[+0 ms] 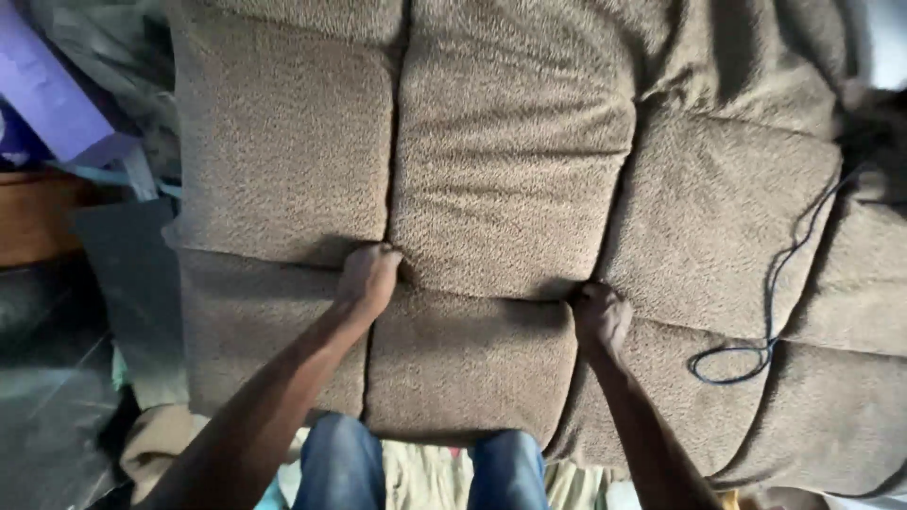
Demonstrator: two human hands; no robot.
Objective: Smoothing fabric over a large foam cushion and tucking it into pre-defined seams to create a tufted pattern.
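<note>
Across nearly the whole head view lies a brown, nubby-fabric sofa [510, 142], seen from above, its back cushions at top and seat cushions toward the person. Middle seat cushion [468, 368] sits between the two hands, bounded by creases on both sides and by the seam where seat meets back. Left hand [368, 274] rests at the upper left corner of that cushion, where the vertical crease meets the seam; its fingers are curled together and pushed into the gap, tips hidden, so whether they grip fabric cannot be told. Right hand [601, 316] sits at the upper right corner of the same cushion, fingers likewise bunched and tucked into the crease, grip not visible. Both forearms reach forward from the bottom edge. Knees in blue jeans [345, 467] touch or stand just beside the sofa's front edge. Right of the right hand, a thin dark blue cord [770, 321] trails down the cushions and ends in a loop. Far left, a lilac box [47, 90] lies beside the sofa.
</note>
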